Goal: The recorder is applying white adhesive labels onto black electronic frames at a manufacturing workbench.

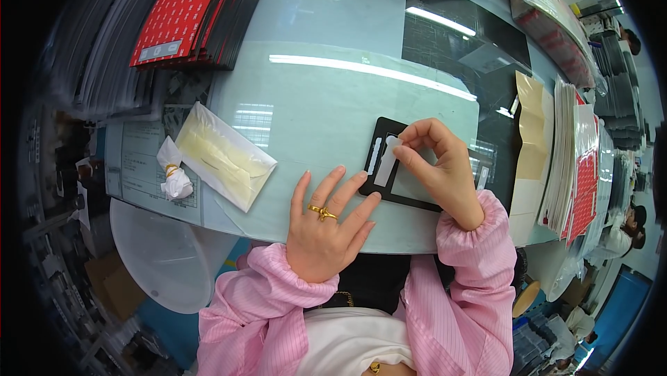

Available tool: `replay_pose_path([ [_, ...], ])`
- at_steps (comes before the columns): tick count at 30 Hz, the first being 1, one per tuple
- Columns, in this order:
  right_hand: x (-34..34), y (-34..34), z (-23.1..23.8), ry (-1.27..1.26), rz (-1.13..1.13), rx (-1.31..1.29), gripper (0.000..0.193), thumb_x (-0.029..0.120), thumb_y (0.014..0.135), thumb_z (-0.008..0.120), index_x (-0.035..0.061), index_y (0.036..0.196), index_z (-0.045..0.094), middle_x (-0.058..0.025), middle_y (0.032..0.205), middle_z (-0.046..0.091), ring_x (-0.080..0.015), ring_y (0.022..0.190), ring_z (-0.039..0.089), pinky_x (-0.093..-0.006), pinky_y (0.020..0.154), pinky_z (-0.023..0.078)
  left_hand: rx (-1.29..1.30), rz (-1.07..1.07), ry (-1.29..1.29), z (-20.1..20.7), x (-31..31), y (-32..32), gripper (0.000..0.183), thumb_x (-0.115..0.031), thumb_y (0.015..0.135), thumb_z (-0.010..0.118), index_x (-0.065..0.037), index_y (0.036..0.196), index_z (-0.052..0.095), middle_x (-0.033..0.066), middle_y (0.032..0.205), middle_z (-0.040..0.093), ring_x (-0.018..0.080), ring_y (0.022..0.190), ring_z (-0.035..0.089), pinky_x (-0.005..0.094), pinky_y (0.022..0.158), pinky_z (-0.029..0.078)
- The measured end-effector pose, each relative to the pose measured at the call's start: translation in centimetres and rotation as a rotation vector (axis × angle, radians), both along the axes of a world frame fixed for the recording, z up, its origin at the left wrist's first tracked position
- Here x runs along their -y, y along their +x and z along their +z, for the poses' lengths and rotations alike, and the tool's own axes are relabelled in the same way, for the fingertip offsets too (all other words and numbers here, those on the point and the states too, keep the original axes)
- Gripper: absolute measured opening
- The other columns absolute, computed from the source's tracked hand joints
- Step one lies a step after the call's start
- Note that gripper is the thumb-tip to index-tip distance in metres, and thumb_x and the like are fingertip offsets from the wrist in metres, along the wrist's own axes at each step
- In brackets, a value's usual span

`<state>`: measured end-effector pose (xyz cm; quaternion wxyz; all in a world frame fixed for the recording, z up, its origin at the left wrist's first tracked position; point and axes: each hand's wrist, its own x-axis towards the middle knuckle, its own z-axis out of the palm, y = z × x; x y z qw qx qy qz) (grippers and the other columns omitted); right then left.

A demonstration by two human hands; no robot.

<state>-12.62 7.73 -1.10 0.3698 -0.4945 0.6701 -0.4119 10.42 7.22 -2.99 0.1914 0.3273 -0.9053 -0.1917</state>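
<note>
On the glass-topped table near its front edge lies a flat black-bordered panel (pixel 410 201), partly covered by my right hand. Two pale strips run along its left part: a narrow white one (pixel 374 156) and a wider grey-white strip (pixel 387 166). With thumb and forefinger pinched together, my right hand (pixel 445 168) grips the far end of the wider strip. My left hand (pixel 326 227) has its fingers spread, the tips touching the panel's left edge and the glass beside it. It holds nothing and wears a gold ring.
A white paper packet (pixel 226 157) and a crumpled white wad (pixel 175 180) lie to the left. Behind them stand red-topped dark sheets (pixel 184 11). A black sheet (pixel 462 29) covers the far right; brown paper (pixel 533 126) and stacked sheets (pixel 561 161) line the right edge.
</note>
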Motion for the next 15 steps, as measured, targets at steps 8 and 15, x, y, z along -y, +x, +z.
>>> replay_pose_path([
  [8, 0.0, -0.06, -0.16, -0.002, -0.004, 0.003, 0.015, 0.002, 0.09, 0.075, -0.0004, 0.101, 0.065, -0.0011, 0.09, 0.068, -0.0092, 0.086, 0.063, -0.0242, 0.081, 0.051, 0.006, 0.0, 0.01, 0.18, 0.04, 0.02, 0.04, -0.027, 0.086, 0.076, -0.022, 0.126, 0.071, 0.0061, 0.144, 0.058, 0.0301, 0.139, 0.049, 0.0576, 0.119, 0.028],
  [15, 0.04, -0.02, -0.15, -0.003, -0.005, 0.018, 0.015, 0.003, 0.09, 0.075, -0.0006, 0.101, 0.066, -0.0016, 0.091, 0.068, -0.0095, 0.086, 0.064, -0.0245, 0.082, 0.052, 0.001, 0.002, 0.004, 0.1, 0.02, 0.01, 0.04, -0.027, 0.086, 0.076, -0.022, 0.126, 0.071, 0.0064, 0.145, 0.058, 0.0304, 0.139, 0.049, 0.0579, 0.118, 0.028],
])
